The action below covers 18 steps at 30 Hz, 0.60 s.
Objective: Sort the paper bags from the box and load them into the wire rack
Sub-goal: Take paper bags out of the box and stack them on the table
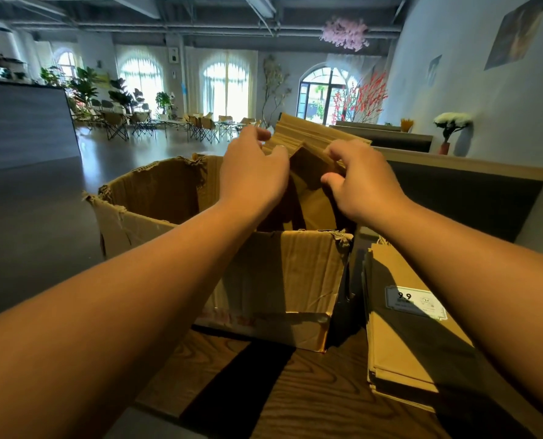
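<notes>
A torn cardboard box (273,274) stands open on a wood-grain table (295,403). A thick bundle of flat brown paper bags (308,134) rises out of the box at its far right side. My left hand (251,172) grips the bundle's left edge, fingers curled over its top. My right hand (362,179) pinches the bundle's right part, parting some bags from the rest. A second stack of flat brown bags (413,350) with a white "9.9" label lies on the table to the right of the box. No wire rack is in view.
A dark counter with a tan top edge (473,172) runs behind and to the right of the box. On it stand a potted white flower (451,125) and a cup of yellow straws (406,124). Far off are folding chairs, tables and plants.
</notes>
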Each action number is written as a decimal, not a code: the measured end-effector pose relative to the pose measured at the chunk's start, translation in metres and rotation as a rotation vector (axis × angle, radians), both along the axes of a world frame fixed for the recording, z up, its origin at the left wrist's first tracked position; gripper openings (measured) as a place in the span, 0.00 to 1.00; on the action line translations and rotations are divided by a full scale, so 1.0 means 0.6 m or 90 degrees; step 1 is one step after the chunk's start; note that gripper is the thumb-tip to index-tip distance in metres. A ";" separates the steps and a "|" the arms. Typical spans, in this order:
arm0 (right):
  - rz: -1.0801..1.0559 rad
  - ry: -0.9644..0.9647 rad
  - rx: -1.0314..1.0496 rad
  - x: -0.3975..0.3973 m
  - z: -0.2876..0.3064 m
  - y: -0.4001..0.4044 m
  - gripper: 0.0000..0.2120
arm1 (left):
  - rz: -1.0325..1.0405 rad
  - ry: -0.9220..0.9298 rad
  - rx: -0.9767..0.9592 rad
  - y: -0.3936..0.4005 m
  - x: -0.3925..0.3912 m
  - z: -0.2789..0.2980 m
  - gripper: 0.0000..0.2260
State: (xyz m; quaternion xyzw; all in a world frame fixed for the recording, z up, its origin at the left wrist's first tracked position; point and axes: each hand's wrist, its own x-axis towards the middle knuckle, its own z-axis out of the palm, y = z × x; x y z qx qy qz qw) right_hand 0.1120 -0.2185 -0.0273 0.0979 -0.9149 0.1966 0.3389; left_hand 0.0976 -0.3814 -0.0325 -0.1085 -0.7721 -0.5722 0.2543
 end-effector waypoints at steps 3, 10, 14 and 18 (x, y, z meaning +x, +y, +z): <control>-0.008 0.034 -0.095 0.021 0.022 0.015 0.07 | 0.018 0.073 0.028 -0.009 0.018 0.005 0.15; -0.010 0.066 -0.456 0.090 0.036 0.074 0.06 | -0.034 0.168 0.054 0.008 0.097 -0.032 0.11; 0.021 -0.007 -0.733 0.152 0.015 0.092 0.07 | -0.121 0.087 0.057 0.045 0.136 -0.073 0.05; 0.049 -0.102 -0.914 0.225 -0.022 0.097 0.09 | -0.292 -0.220 0.158 0.088 0.187 -0.086 0.13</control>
